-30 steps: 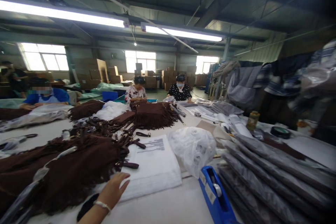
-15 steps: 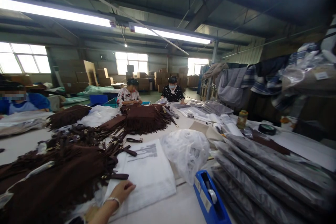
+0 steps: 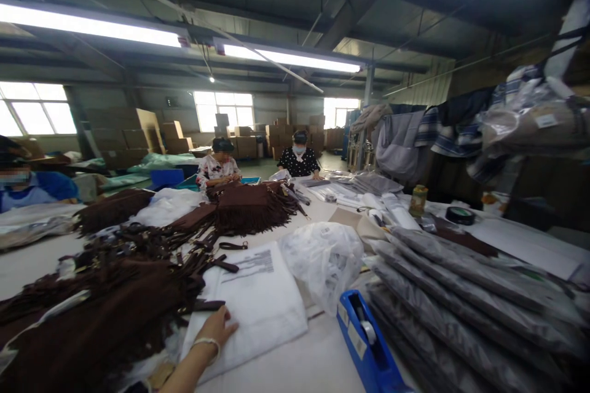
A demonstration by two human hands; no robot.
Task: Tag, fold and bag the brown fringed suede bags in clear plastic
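My left hand (image 3: pixel 218 326), with a pale band round its wrist, rests on the lower left part of a white printed bag (image 3: pixel 265 301). Its fingers are curled near the end of a dark brown strap (image 3: pixel 208 306); whether they grip anything is too small to tell. Left of the hand lies a heap of brown fringed bags (image 3: pixel 110 313). A crumpled clear plastic bag (image 3: pixel 322 261) touches the white bag's right side. The blue tape dispenser (image 3: pixel 369 344) stands to the right of it. My right hand is out of the picture.
Grey items in clear plastic (image 3: pixel 461 295) are stacked at the right, with a jar (image 3: pixel 418 201) and a black tape roll (image 3: pixel 460 215) behind. More brown fringed bags (image 3: pixel 249 206) lie mid-table. Three people sit across and at the far left; clothes hang at the right.
The camera view has shifted slightly. My left hand has moved up a little, and its fingers are now closer to the brown strap's end.
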